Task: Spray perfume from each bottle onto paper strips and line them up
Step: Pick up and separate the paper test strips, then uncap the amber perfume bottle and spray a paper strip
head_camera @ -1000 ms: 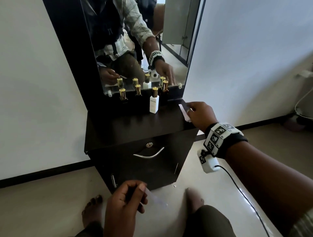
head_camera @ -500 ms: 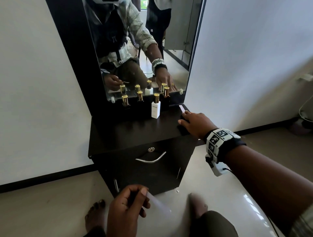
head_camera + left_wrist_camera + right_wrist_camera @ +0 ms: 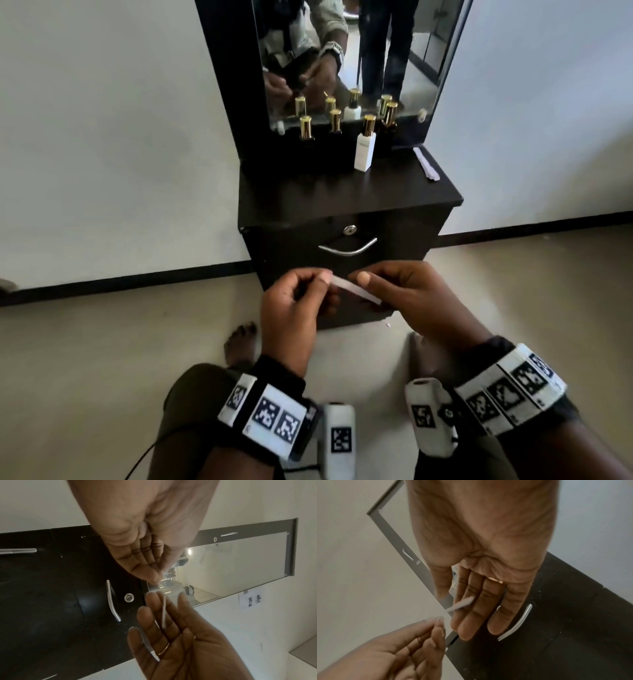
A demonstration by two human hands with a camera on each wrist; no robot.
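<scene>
My left hand (image 3: 291,308) pinches one end of a white paper strip (image 3: 356,291) between thumb and fingertips, in front of the cabinet drawer. My right hand (image 3: 411,301) meets it from the right. Its fingers lie almost straight under the strip's other end, and the thumb is close above. In the right wrist view the strip (image 3: 458,605) runs from the left fingertips (image 3: 436,620) onto the right index finger. A white bottle (image 3: 364,150) and three dark gold-capped bottles (image 3: 306,127) stand on the cabinet top by the mirror.
A small stack of paper strips (image 3: 425,167) lies at the right edge of the black cabinet top (image 3: 308,195). The drawer's metal handle (image 3: 347,248) is just beyond my hands. My bare feet and knees are on the pale floor below.
My right hand left the strip stack on the cabinet top and came down to the left hand. The left hand rose with its strip, and both hands now meet at the strip.
</scene>
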